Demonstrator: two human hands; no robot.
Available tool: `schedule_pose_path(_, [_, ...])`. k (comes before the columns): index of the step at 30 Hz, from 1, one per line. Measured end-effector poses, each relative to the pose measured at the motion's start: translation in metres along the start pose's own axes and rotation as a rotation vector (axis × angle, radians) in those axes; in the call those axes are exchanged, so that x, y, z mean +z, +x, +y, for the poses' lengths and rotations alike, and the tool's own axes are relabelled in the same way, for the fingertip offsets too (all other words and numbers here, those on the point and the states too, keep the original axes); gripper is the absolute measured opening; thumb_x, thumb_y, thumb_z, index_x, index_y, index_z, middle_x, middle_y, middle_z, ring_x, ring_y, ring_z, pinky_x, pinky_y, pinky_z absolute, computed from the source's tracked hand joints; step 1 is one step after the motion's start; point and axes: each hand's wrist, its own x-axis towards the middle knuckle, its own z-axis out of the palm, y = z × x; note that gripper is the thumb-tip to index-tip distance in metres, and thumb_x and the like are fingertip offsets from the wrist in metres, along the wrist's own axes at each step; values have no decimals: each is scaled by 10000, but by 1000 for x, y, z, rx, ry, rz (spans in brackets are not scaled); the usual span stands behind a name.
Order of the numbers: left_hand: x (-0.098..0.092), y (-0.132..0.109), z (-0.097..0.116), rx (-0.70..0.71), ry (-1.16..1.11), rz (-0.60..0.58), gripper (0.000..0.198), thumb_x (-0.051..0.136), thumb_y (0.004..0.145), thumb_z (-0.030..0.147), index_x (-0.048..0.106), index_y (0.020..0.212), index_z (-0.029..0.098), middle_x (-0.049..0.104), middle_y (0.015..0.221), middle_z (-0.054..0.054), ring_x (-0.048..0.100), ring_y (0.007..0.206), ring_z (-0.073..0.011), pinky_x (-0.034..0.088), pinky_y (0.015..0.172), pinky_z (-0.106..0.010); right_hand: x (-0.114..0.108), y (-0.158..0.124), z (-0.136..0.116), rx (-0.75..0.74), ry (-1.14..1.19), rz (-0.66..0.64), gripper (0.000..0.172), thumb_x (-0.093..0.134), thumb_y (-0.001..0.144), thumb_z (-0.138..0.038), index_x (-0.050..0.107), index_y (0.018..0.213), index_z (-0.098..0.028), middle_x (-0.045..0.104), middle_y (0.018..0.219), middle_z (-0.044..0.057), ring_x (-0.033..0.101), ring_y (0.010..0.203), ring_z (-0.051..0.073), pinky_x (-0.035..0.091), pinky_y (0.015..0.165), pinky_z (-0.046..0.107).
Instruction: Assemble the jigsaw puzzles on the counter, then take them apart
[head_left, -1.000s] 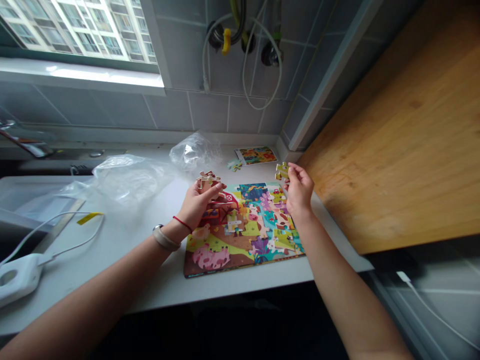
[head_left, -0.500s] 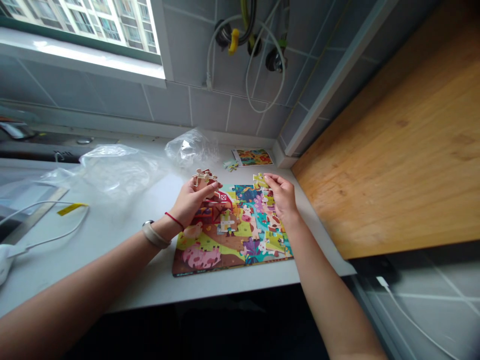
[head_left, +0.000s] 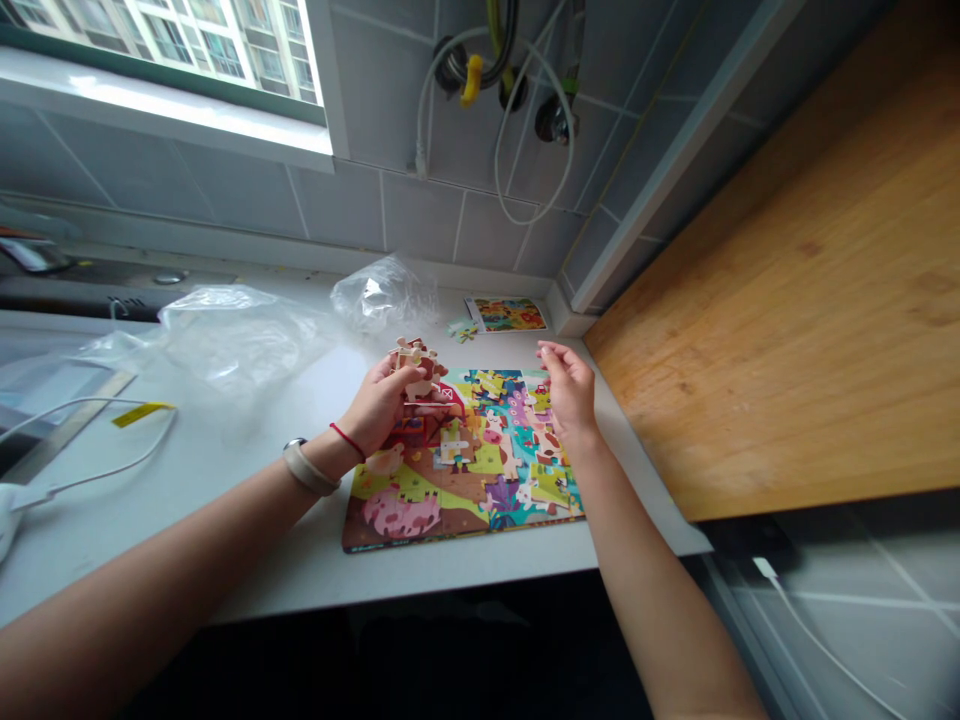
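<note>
My left hand (head_left: pixel 382 400) is closed around a small stack of jigsaw pieces (head_left: pixel 414 362) above the upper left of a farm-scene puzzle board (head_left: pixel 465 515). My right hand (head_left: pixel 571 388) hovers over the board's upper right edge, holding nothing, its thumb and forefinger slightly apart. A yellow-green jigsaw piece (head_left: pixel 491 383) lies on the board's upper middle, between the two hands. Several other pieces lie over the board's middle and right, among them a white and brown piece (head_left: pixel 454 445) and a green one (head_left: pixel 550 483).
Clear plastic bags (head_left: pixel 240 335) lie behind and left. A picture card (head_left: pixel 511 314) and a loose light green piece (head_left: pixel 463 330) are at the back. A wooden panel (head_left: pixel 787 300) bounds the right side. A white cable (head_left: pixel 112 470) lies at left.
My right hand has let go of the yellow-green jigsaw piece, which now lies on the board farther left. My left hand still grips its stack, with its thumb shifted left.
</note>
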Motion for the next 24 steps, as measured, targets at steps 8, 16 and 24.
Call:
schedule_pose_path(8, [0,1,0,-37,28,0,300,724,723,228,570,977,188,731,976,-56,729,706,-193,672,666,-408,-1,-6,1,-176,-409,-360,349,778,793,-384,781,1097,-212,766,1171,103,661,1125,280,499,1027,428])
schedule_pose_path(16, [-1,2,-2,-49,31,9,296,722,717,235,575,971,194,732,938,-48,732,682,-197,659,622,-383,1,-11,0,-297,-700,-539,371,826,801,-299,782,1167,-249,775,1163,103,653,1144,309,492,1052,470])
schedule_pose_path(24, [-2,2,-1,-33,26,4,301,716,720,238,570,979,191,733,966,-58,731,702,-204,668,666,-427,-4,-10,-7,-300,-598,-600,427,758,810,-161,761,1222,-271,776,1197,66,675,1172,276,499,1081,447])
